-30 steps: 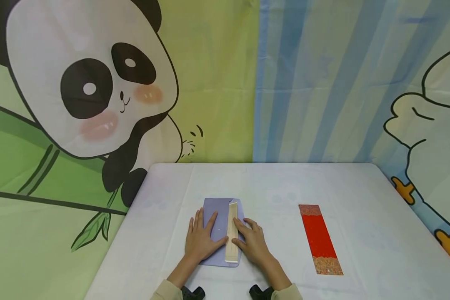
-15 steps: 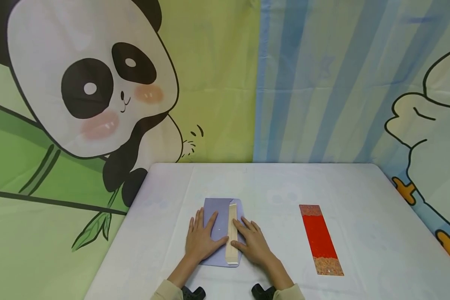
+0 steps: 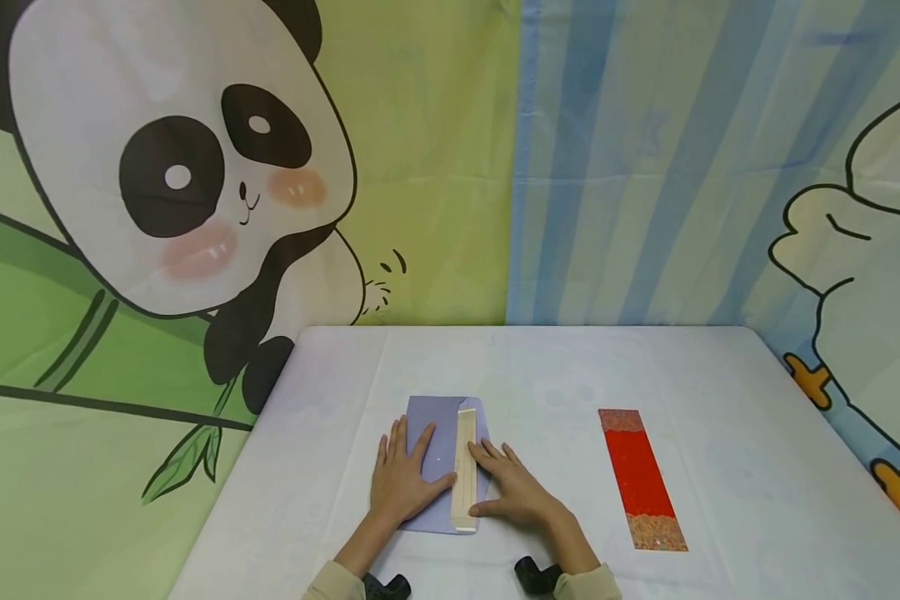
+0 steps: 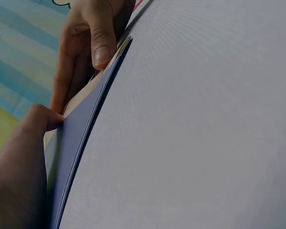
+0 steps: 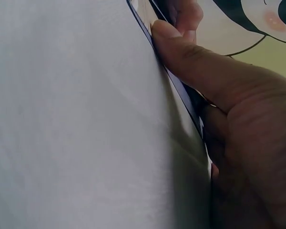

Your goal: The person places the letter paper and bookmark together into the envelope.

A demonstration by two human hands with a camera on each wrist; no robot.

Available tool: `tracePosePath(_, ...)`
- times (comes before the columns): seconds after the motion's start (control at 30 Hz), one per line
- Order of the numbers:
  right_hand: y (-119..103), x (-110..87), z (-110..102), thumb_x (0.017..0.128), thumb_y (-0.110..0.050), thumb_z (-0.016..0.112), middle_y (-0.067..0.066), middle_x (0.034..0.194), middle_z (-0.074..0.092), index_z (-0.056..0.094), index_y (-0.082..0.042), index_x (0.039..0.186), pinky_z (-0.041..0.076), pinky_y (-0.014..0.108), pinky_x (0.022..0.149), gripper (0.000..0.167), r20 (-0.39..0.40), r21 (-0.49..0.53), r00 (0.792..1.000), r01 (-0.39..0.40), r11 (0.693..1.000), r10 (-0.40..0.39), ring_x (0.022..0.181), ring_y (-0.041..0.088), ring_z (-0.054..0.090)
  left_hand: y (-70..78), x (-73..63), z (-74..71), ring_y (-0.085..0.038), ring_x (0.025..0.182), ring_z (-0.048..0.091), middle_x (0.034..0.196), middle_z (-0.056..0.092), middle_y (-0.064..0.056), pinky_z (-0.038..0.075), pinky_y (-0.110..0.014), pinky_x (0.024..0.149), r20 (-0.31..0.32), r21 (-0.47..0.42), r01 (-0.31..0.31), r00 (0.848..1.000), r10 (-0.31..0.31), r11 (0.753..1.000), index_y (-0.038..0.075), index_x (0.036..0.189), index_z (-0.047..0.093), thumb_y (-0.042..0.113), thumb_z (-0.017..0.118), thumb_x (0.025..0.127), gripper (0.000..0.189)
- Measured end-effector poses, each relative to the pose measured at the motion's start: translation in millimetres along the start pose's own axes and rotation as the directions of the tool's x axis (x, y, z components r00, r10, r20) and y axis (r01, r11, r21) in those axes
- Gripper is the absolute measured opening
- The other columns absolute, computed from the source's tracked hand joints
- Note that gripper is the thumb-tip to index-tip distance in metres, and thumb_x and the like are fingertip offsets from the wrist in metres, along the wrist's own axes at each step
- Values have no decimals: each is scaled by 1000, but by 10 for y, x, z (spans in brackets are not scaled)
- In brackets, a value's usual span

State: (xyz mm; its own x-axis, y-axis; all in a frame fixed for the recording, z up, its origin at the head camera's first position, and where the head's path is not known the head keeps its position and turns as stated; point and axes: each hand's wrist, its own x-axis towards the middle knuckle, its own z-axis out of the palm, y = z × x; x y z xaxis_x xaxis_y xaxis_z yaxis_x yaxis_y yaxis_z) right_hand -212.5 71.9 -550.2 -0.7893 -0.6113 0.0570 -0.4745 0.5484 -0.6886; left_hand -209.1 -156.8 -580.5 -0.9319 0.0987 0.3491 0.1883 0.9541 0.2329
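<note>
A flat purple sheet or thin booklet (image 3: 433, 433) lies on the white table, its thin layered edge showing in the left wrist view. Along its right side runs a long, narrow cream strip (image 3: 465, 467) with lines down its length and a white lower end. The left hand (image 3: 403, 483) rests flat on the purple piece, fingers spread, thumb tip at the strip's left edge. The right hand (image 3: 521, 492) touches the strip's right edge with extended fingers, its thumb near the lower end. In the right wrist view the right thumb (image 5: 195, 62) lies along the purple edge.
To the right on the white table (image 3: 555, 375) lies a red strip (image 3: 641, 475) with speckled gold-brown ends. Behind the table hangs a printed cloth (image 3: 420, 167) with a panda. Black wrist devices (image 3: 536, 575) sit by both sleeves.
The right hand has shifted a little right and toward the person, its thumb sliding down to the strip's lower end. The cream strip's top end sits slightly lower. The left hand stays in place.
</note>
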Motion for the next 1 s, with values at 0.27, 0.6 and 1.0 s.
tracePosePath(0.27, 3, 32, 40, 69, -49, 72, 8, 148, 29, 27, -7, 145, 4, 47, 110, 98, -20, -74, 999, 47, 996, -48, 138, 28, 17, 11, -1, -18, -38, 136, 19, 147, 23, -25, 16, -52, 107, -7, -7, -3, 1000, 3, 1000, 22, 140, 42, 80, 49, 67, 94)
tracePosePath(0.6, -22, 55, 68, 72, -53, 68, 11, 146, 32, 28, -4, 144, 7, 50, 109, 95, -48, -146, 994, 90, 985, -98, 137, 30, 19, 11, 6, -21, -37, 136, 19, 147, 22, -24, 16, -52, 107, -4, 0, 0, 1000, 0, 1000, 23, 140, 41, 80, 49, 67, 93)
tracePosePath(1.0, -36, 53, 97, 70, -56, 69, 9, 146, 32, 30, -6, 144, 6, 48, 110, 97, -76, -155, 995, 53, 986, -65, 137, 28, 20, 12, 5, -22, -37, 135, 20, 147, 23, -25, 16, -52, 107, -3, 6, -5, 1000, 5, 1000, 23, 141, 41, 79, 49, 67, 93)
